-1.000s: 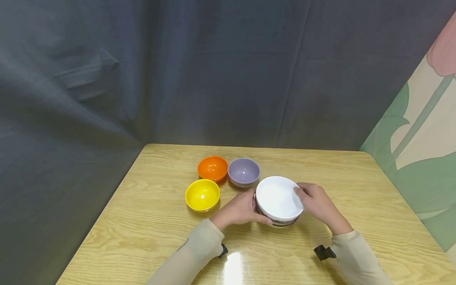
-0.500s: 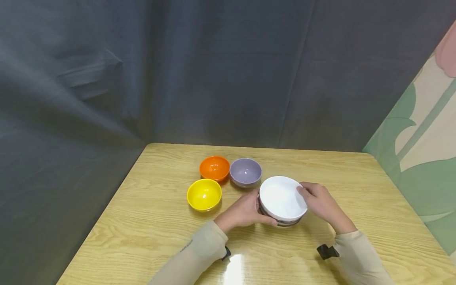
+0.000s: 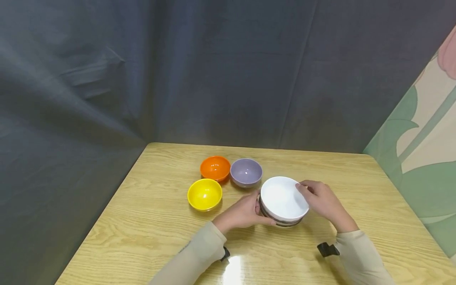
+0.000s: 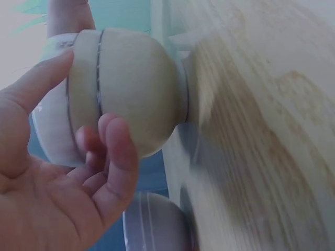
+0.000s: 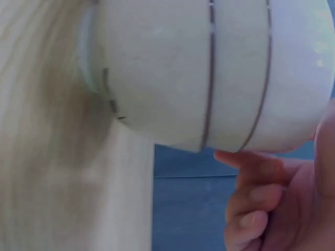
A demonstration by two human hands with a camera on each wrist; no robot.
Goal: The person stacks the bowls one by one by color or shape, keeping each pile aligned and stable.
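Observation:
A nested stack of white bowls (image 3: 283,200) stands on the table, right of the middle in the head view. Dark lines mark the rims of the lower bowls. My left hand (image 3: 242,213) holds the stack's left side, thumb along the front and fingers round the back. At the right, my right hand (image 3: 323,201) pinches the top bowl's rim, its thumb over the inside and its fingers beneath. In the left wrist view, the bottom bowl (image 4: 138,89) rests its foot on the wood. The right wrist view shows the stack (image 5: 157,68) from its other side.
Left of the stack, a yellow bowl (image 3: 204,194), an orange bowl (image 3: 215,168) and a purple bowl (image 3: 246,173) stand close together on the wooden table (image 3: 149,221). A dark curtain (image 3: 228,79) hangs behind the far edge; a patterned cloth (image 3: 420,166) borders the right.
The whole scene has shifted slightly right in the head view. Both hands keep their hold on the stack, and the right thumb sits a little higher along the rim.

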